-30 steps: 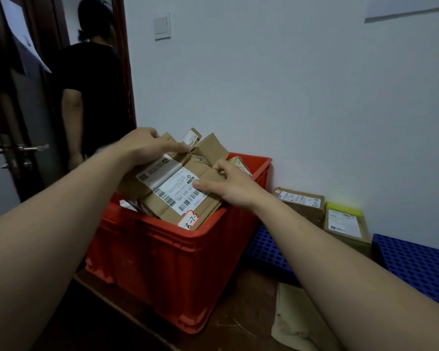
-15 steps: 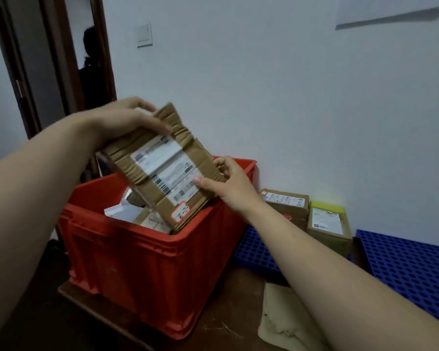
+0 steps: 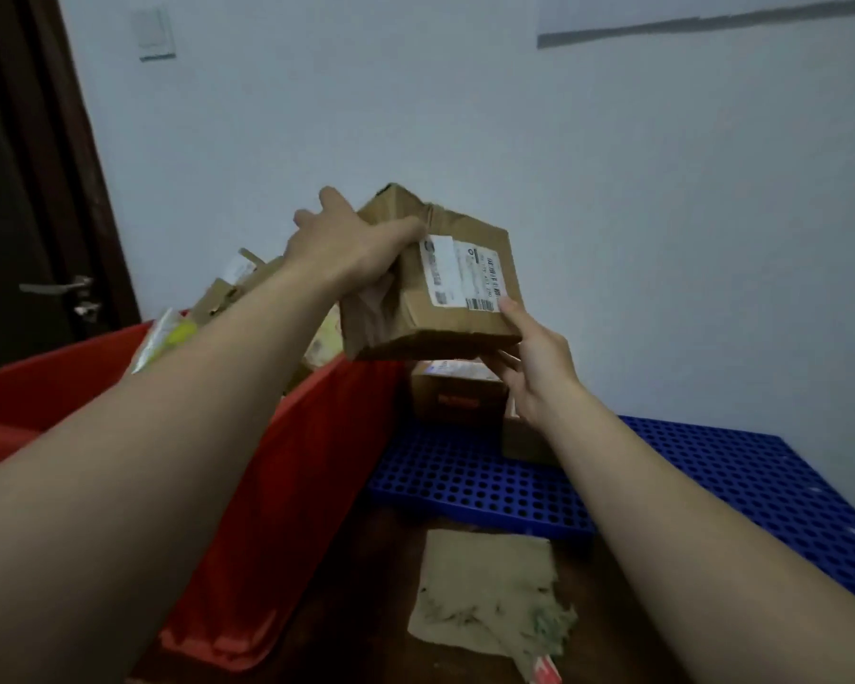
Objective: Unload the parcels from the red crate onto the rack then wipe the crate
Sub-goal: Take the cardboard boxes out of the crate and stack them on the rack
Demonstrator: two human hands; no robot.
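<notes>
Gripping creased cardboard parcel (image 3: 430, 288): left hand (image 3: 346, 244) atop, right hand (image 3: 534, 357) beneath.

creased brown cardboard parcel (image 3: 435, 283), smooth red plastic crate (image 3: 287, 486), perforated blue plastic rack (image 3: 712, 466), rough cloth (image 3: 489, 589)

No word or number could be read. White label (image 3: 465, 276) on brown parcel (image 3: 406, 318), mid scene, had bar codes and tiny print, all too blurry. Red print (image 3: 458, 401) on box (image 3: 445, 382) just below was blurry too.
</notes>
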